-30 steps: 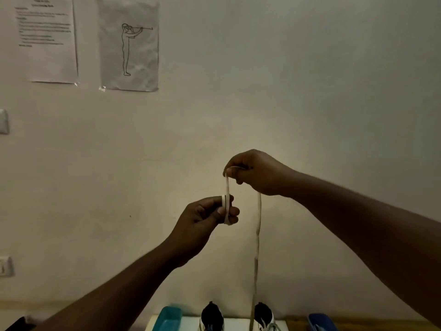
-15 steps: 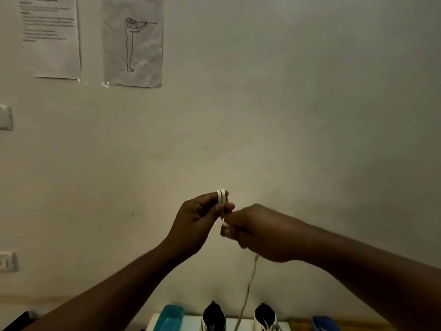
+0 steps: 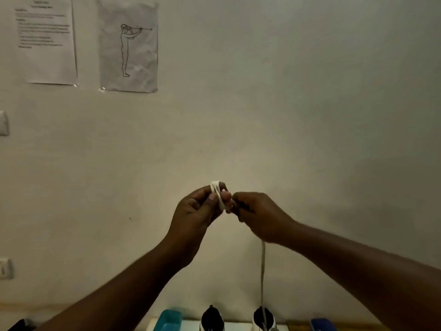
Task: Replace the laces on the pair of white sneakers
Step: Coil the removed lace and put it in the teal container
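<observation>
A: Where is the lace (image 3: 219, 195)?
B: Wound in loops round the fingers of the left hand (image 3: 198, 211), raised before the wall (image 3: 286, 91).
A: And the right hand (image 3: 256, 215)?
B: Curled, pinching the lace just beside the left; a strand hangs down to the right sneaker (image 3: 260, 317).
A: The other sneaker (image 3: 211, 318)?
B: Beside it, near a teal tray (image 3: 168, 320).

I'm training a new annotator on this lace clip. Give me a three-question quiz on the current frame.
1. True or false: the lace is wound around fingers of the left hand.
2. Where does the free strand hang? A) toward the right-side sneaker B) over the teal tray
3. What does the right hand hold?

Key: 1 true; 2 A; 3 the lace, pinched beside the coil.
</observation>
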The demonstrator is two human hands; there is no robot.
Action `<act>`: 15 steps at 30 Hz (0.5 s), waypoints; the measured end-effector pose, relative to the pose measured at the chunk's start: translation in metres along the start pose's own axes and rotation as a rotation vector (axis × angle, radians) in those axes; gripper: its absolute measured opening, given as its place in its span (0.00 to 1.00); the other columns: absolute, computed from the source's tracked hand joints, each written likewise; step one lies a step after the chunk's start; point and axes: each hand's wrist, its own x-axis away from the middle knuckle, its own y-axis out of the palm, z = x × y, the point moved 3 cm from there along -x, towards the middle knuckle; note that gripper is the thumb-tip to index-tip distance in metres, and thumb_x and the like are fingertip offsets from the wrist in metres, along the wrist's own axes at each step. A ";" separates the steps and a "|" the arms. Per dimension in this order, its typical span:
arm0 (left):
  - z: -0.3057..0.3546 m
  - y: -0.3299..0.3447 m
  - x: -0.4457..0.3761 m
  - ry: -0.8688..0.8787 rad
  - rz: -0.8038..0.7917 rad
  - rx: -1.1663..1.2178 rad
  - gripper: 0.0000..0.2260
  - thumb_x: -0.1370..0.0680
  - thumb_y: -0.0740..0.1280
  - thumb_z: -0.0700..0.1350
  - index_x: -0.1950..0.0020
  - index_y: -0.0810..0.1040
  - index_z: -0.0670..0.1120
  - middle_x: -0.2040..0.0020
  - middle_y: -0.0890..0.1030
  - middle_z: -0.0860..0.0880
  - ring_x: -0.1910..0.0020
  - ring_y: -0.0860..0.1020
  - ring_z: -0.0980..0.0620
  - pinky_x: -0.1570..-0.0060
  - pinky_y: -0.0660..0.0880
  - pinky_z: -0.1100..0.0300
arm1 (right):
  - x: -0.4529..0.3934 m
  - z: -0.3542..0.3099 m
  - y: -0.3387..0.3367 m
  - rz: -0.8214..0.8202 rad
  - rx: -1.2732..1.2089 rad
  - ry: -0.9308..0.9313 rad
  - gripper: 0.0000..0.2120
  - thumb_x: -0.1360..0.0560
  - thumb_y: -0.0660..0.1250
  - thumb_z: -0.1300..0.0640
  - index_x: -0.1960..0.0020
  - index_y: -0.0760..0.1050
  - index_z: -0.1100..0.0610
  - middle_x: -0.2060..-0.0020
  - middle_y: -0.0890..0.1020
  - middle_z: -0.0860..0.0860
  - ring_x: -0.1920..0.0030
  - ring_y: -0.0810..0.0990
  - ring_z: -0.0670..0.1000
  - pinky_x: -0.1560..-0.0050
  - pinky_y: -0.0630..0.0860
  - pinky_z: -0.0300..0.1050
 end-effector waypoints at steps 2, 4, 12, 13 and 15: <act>0.004 -0.006 -0.007 0.061 0.054 -0.074 0.12 0.15 0.61 0.39 0.35 0.80 0.40 0.46 0.86 0.44 0.43 0.84 0.45 0.36 0.77 0.51 | 0.021 -0.004 0.019 -0.089 0.079 -0.018 0.09 0.16 0.62 0.51 0.52 0.78 0.47 0.65 0.80 0.46 0.66 0.77 0.46 0.63 0.76 0.46; 0.003 -0.012 -0.010 0.164 0.049 -0.311 0.11 0.16 0.63 0.38 0.36 0.81 0.40 0.46 0.87 0.48 0.44 0.85 0.49 0.38 0.78 0.54 | 0.038 -0.020 0.029 -0.244 0.219 -0.111 0.08 0.15 0.61 0.48 0.49 0.76 0.47 0.60 0.83 0.46 0.63 0.80 0.46 0.60 0.79 0.47; -0.021 -0.019 0.006 0.209 -0.153 -0.615 0.11 0.16 0.64 0.39 0.39 0.83 0.42 0.49 0.87 0.50 0.46 0.85 0.51 0.42 0.79 0.58 | -0.004 -0.068 -0.054 -0.092 0.267 -0.119 0.08 0.17 0.64 0.57 0.47 0.81 0.47 0.59 0.82 0.43 0.59 0.81 0.42 0.57 0.79 0.41; -0.023 -0.018 0.008 0.172 -0.165 -0.571 0.12 0.16 0.63 0.40 0.38 0.82 0.41 0.49 0.87 0.48 0.46 0.85 0.49 0.41 0.79 0.57 | -0.014 -0.064 -0.061 -0.070 0.186 -0.058 0.10 0.18 0.63 0.59 0.47 0.82 0.47 0.59 0.82 0.44 0.59 0.81 0.44 0.57 0.78 0.41; -0.026 -0.016 0.013 0.101 -0.194 -0.486 0.12 0.16 0.61 0.41 0.36 0.81 0.40 0.48 0.87 0.45 0.45 0.85 0.46 0.40 0.79 0.55 | -0.030 -0.053 -0.065 -0.065 -0.012 0.081 0.15 0.19 0.60 0.62 0.49 0.84 0.49 0.60 0.80 0.47 0.63 0.76 0.49 0.60 0.74 0.45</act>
